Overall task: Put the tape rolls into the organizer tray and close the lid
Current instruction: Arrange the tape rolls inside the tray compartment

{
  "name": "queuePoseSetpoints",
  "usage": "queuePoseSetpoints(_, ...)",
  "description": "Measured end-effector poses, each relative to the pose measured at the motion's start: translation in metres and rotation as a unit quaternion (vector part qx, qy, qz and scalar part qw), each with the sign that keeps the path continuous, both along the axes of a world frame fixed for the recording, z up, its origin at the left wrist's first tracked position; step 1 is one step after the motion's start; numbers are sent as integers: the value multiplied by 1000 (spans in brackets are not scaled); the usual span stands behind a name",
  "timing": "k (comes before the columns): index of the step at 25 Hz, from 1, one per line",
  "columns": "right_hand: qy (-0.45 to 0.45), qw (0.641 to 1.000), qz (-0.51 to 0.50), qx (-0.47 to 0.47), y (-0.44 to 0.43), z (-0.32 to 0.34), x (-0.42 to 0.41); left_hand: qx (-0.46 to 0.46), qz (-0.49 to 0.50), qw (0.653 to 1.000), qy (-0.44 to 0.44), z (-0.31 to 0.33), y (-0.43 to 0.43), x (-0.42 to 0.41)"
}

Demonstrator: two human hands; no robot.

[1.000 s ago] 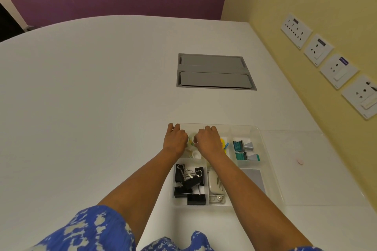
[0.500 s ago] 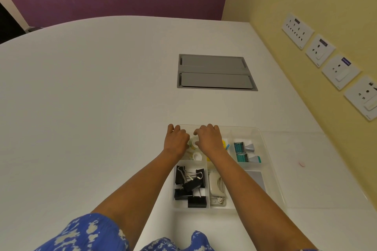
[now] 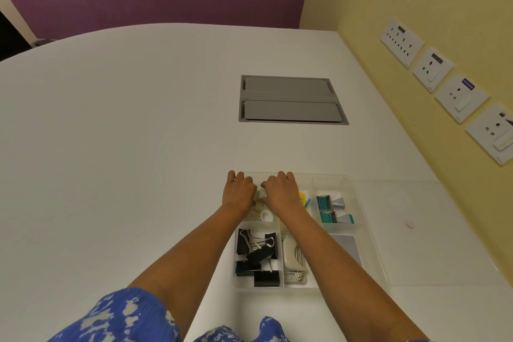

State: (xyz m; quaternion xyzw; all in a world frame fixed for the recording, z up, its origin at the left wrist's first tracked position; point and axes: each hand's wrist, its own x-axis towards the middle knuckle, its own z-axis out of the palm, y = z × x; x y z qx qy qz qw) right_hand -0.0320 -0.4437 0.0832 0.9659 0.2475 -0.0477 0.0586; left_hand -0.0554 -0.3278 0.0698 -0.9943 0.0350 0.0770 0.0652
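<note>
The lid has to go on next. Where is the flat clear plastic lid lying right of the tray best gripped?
Grip the flat clear plastic lid at its near edge, coming from the front: it lies flat on the white table, and the clear organizer tray blocks its left side.

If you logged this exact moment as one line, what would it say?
stage: placing tape | left hand and right hand: together on tape roll | place: organizer tray, far-left compartment | lid: off, right of tray

Two tape rolls (image 3: 267,215) and two teal dispensers (image 3: 330,202) are lying in the far compartments of one organizer tray (image 3: 372,247).
</note>
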Motion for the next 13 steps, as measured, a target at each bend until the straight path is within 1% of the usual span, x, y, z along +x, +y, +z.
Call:
queuePoseSetpoints(4, 17, 999, -6, 26, 0, -2, -1, -3, 3, 1000, -3, -1, 0, 0)
queuePoseSetpoints(10, 12, 1000, -11, -8, 4, -7, -1, 6, 6, 1000, 3, 1, -1, 1)
queuePoseSetpoints(13, 8, 1000, -19, -6, 6, -7, -1, 5, 10, 1000, 4, 2, -1, 1)
